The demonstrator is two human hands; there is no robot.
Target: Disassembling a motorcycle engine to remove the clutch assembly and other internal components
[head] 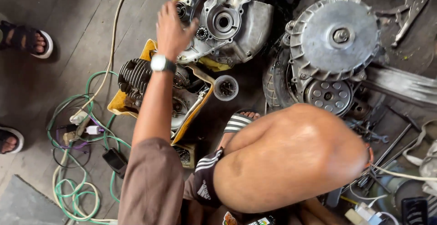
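Bare knee (291, 156) nearest lens | left hand (172, 31), fingers spread, resting on grey engine casing (227, 25), seemingly steadying it | finned cylinder (134, 77) just below wrist, in yellow tray (119, 102) | right hand unseen.

Single head view, steep downward, close over floor; engine case (227, 25) at top.

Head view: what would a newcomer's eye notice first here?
The left hand, with a white watch on its wrist, reaches onto a grey metal engine case at top centre. To the right lies a round finned engine cover. A bent bare knee fills the lower middle.
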